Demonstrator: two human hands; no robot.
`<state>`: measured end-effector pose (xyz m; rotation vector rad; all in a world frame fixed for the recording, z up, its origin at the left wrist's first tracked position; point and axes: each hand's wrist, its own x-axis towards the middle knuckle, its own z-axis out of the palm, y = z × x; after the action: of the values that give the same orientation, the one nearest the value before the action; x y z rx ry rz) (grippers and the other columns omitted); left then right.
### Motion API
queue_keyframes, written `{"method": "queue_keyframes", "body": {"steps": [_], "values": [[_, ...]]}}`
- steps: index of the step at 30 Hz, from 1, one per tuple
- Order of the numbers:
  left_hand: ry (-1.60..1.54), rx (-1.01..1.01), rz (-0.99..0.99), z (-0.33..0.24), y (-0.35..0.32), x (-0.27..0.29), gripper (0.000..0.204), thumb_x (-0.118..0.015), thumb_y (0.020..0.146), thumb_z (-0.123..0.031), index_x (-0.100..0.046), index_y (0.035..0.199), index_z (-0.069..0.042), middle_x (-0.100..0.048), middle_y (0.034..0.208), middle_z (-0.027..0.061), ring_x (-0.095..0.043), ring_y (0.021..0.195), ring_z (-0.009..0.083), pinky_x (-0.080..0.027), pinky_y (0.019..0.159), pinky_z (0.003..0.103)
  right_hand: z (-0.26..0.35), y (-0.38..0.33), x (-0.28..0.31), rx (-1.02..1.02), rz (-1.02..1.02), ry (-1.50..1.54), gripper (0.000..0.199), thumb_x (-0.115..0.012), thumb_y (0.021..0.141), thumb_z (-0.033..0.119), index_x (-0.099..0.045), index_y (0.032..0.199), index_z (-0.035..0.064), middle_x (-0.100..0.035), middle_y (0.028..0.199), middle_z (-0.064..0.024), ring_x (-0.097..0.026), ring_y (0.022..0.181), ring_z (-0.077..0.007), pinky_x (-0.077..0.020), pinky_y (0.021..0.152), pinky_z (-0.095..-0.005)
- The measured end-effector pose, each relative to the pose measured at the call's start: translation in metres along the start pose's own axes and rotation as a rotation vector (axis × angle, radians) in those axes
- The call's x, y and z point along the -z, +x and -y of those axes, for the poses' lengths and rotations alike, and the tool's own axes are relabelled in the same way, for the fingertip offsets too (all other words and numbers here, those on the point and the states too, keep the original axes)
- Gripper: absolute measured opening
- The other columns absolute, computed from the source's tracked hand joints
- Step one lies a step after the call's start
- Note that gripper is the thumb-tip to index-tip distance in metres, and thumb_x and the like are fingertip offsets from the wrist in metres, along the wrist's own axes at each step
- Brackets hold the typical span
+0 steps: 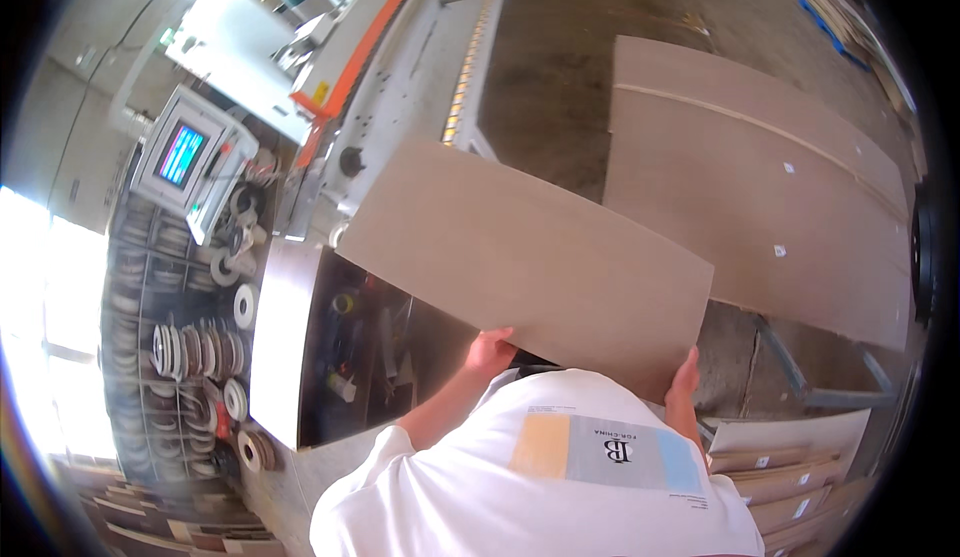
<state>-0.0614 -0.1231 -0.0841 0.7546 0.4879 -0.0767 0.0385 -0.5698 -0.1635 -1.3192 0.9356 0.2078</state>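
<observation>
Flat panel [525, 262] — plain brown (rectangular)

Ahead: brown panel [525, 267] fills the reach
Left: machine housing [330, 347] blocks
Right: stacked boards [760, 187] block
Between: bare floor [560, 57] open

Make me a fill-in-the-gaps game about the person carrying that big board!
1. The flat brown rectangular wooden board is gripped by ____ hands, the left hand and the right hand.
2. The person's short-sleeved shirt is ____.
3. The small glowing screen sits to the person's ____.
4. More brown panels lie in a stack on the person's ____.

Missing words: two; white; left; right
</observation>
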Motion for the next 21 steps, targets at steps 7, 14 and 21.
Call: {"method": "queue_keyframes", "body": {"steps": [7,14,21], "values": [[-0.410,-0.036,-0.251,-0.055,-0.018,0.107,0.048,-0.054,0.092,-0.004,-0.045,0.139,-0.002,-0.053,0.140,0.0146,-0.050,0.133,0.0338,-0.037,0.117,0.052,-0.005,-0.068,-0.136,0.042,0.057,-0.146,0.063,-0.053,0.099,0.049,-0.071,0.116,-0.0089,-0.073,0.113,-0.0135,-0.070,0.102,-0.0263,-0.0535,0.088,-0.0398],[-0.406,0.030,-0.213,-0.148,-0.009,0.220,0.051,-0.058,0.092,-0.009,-0.046,0.141,-0.003,-0.053,0.141,0.0140,-0.049,0.133,0.0325,-0.038,0.115,0.051,-0.055,-0.112,-0.262,0.184,0.078,-0.217,0.066,-0.052,0.098,0.051,-0.071,0.115,-0.0093,-0.074,0.111,-0.0140,-0.070,0.100,-0.0262,-0.0543,0.086,-0.0404],[0.057,-0.114,-0.100,-0.208,0.026,0.321,0.041,-0.060,0.098,-0.031,-0.062,0.131,-0.005,-0.069,0.118,0.0142,-0.065,0.111,0.0285,-0.052,0.096,0.040,-0.036,-0.170,-0.391,0.279,0.054,-0.338,0.067,-0.055,0.097,0.053,-0.070,0.116,-0.0098,-0.073,0.114,-0.0153,-0.070,0.101,-0.0265,-0.0545,0.087,-0.0408]]}}
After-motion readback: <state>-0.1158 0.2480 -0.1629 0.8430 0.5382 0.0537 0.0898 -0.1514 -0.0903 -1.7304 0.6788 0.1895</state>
